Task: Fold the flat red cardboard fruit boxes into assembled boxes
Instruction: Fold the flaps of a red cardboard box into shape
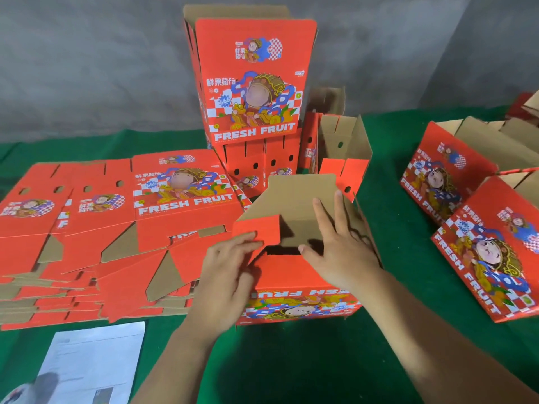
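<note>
A red fruit box (294, 284) stands half folded on the green cloth in front of me, its printed side upside down towards me and its brown inside showing. My left hand (230, 266) pinches a small red flap (259, 230) at the box's left edge. My right hand (338, 243) lies with straight fingers on the brown inner panel (294, 199), pressing it into the box. A pile of flat red boxes (110, 228) lies to the left.
Folded boxes (253, 83) are stacked at the back centre, with an open one (338, 141) beside them. Two more assembled boxes (484, 249) lie on their sides at the right. A white paper sheet (90, 365) sits at the near left on the green tablecloth (320, 360).
</note>
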`<move>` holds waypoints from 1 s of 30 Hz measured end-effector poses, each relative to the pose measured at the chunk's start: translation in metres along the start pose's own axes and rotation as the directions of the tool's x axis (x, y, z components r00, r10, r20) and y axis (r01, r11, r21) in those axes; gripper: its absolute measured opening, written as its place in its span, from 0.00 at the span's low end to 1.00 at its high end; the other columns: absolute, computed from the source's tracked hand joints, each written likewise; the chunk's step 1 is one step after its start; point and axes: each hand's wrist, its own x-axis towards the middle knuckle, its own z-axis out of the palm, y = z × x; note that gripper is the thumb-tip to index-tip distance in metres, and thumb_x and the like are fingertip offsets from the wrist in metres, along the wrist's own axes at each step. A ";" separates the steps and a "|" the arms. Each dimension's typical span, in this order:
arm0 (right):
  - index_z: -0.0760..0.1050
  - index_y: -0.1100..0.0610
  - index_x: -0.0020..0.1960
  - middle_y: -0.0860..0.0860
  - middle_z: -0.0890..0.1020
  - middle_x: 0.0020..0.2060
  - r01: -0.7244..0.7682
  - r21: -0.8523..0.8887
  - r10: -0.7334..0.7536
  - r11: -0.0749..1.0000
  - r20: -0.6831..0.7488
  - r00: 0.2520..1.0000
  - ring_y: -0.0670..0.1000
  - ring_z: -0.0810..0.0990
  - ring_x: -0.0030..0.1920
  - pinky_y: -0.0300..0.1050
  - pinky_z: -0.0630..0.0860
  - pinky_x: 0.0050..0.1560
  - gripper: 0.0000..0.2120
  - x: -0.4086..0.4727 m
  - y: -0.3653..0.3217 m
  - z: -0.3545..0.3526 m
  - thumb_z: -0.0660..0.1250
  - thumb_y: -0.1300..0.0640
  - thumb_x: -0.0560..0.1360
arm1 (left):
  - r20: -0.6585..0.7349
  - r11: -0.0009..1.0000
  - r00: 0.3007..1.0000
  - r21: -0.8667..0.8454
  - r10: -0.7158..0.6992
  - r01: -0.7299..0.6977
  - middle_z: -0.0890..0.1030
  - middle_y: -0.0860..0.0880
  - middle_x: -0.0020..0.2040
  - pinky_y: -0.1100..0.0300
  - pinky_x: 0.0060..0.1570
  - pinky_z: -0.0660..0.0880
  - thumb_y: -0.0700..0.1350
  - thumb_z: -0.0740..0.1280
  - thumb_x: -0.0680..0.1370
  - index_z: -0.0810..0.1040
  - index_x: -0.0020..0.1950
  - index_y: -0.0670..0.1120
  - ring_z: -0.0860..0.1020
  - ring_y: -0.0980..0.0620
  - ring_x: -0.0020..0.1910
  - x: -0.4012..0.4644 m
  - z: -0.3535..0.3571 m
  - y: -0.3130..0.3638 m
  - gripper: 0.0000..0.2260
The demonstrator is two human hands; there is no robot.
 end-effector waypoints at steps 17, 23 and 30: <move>0.86 0.62 0.54 0.58 0.85 0.58 0.227 0.129 -0.121 0.965 -0.548 0.828 0.63 0.82 0.60 0.61 0.76 0.63 0.13 -0.038 0.052 0.021 0.65 0.59 0.76 | 0.031 0.786 0.956 0.577 -0.293 0.222 0.68 0.43 0.66 0.46 0.62 0.67 0.68 0.47 0.82 0.49 0.85 0.58 0.70 0.40 0.60 0.075 0.026 0.016 0.33; 0.70 0.49 0.41 0.46 0.75 0.33 0.053 0.348 0.094 0.936 -0.391 0.916 0.54 0.74 0.38 0.49 0.65 0.38 0.17 -0.013 0.055 -0.017 0.53 0.39 0.79 | -0.067 0.952 0.950 0.015 -0.304 0.305 0.75 0.55 0.66 0.48 0.69 0.61 0.69 0.46 0.82 0.71 0.69 0.61 0.67 0.43 0.69 0.067 0.021 0.008 0.24; 0.60 0.45 0.80 0.50 0.72 0.72 -0.181 0.631 0.188 0.754 0.057 0.981 0.53 0.73 0.71 0.58 0.68 0.74 0.48 0.027 0.051 -0.019 0.66 0.23 0.67 | -0.072 0.872 0.901 0.231 -0.427 0.432 0.74 0.49 0.59 0.44 0.65 0.66 0.67 0.71 0.75 0.70 0.58 0.50 0.69 0.41 0.65 0.070 0.024 0.014 0.25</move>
